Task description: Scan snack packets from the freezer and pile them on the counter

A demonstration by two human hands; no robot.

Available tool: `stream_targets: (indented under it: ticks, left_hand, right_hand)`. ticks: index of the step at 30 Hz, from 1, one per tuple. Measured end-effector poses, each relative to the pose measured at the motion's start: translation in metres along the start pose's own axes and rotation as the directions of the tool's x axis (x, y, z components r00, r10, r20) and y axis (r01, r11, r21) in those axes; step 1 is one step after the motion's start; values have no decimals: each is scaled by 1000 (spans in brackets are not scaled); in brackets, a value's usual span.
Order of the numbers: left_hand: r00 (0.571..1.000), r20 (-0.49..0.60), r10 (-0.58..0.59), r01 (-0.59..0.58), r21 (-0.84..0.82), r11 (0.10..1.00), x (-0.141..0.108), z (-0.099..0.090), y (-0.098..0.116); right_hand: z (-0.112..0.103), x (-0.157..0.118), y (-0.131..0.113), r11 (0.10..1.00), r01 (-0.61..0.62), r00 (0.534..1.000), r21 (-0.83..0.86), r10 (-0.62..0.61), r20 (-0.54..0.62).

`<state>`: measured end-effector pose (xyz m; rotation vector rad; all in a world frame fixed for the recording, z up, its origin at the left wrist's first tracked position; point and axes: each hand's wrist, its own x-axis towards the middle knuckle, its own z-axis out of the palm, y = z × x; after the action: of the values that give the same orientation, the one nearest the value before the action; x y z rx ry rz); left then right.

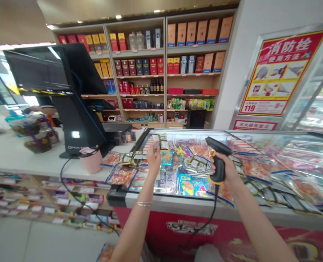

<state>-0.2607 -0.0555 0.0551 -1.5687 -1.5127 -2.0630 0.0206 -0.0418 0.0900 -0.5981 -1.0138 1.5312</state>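
Note:
My right hand is wrapped round the grip of a black and yellow barcode scanner, whose head points left and whose cable hangs down the front of the freezer. My left hand is raised over the freezer's left part, fingers pinched at the edge of a small white and dark snack packet. Under both hands, many snack packets lie on the glass top. Among them are blue packets near the front edge and clear bags of reddish food at the left corner.
Left of the chest freezer stands a white counter with a black checkout screen, a pink cup and jars. A scanner cable crosses the freezer front. Shelves of boxed goods line the back wall.

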Motion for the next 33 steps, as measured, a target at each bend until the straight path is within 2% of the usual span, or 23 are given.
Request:
stream_targets:
  ticks: [5,7,10,12,15,17,19,22,27,33]
  left_hand:
    - [999,-36,15,-4,279,960,18,-95,-36]
    - [999,-36,-19,32,398,917,20,-121,-48]
    - [992,-40,-122,122,597,793,16,-144,-60]
    - [983,-84,-166,172,750,638,9,-149,-62]
    - [977,-154,-150,202,894,401,-3,-150,-62]
    - [981,-147,-125,182,922,342,-10,-151,-60]
    - [988,-126,-89,150,924,351,-16,-153,-58]
    - [996,-86,-5,80,906,417,-25,-159,-54]
    - [990,111,83,-137,870,474,-44,-163,-49]
    - [984,154,89,-177,841,511,-75,-149,-55]
  right_hand:
    - [42,13,47,988,-104,990,115,92,105]
    - [56,17,69,976,-130,983,172,104,154]
    - [72,21,105,958,-162,972,237,114,204]
    - [79,21,128,948,-199,966,247,149,209]
    - [82,20,154,934,-271,954,232,228,195]
    - [81,18,164,926,-292,950,238,252,186]
    - [79,16,169,924,-292,951,246,254,177]
    - [75,9,170,928,-289,954,235,258,155]
    - [76,-3,167,932,-320,945,168,301,132]
    - [77,-9,164,940,-291,955,180,273,118]
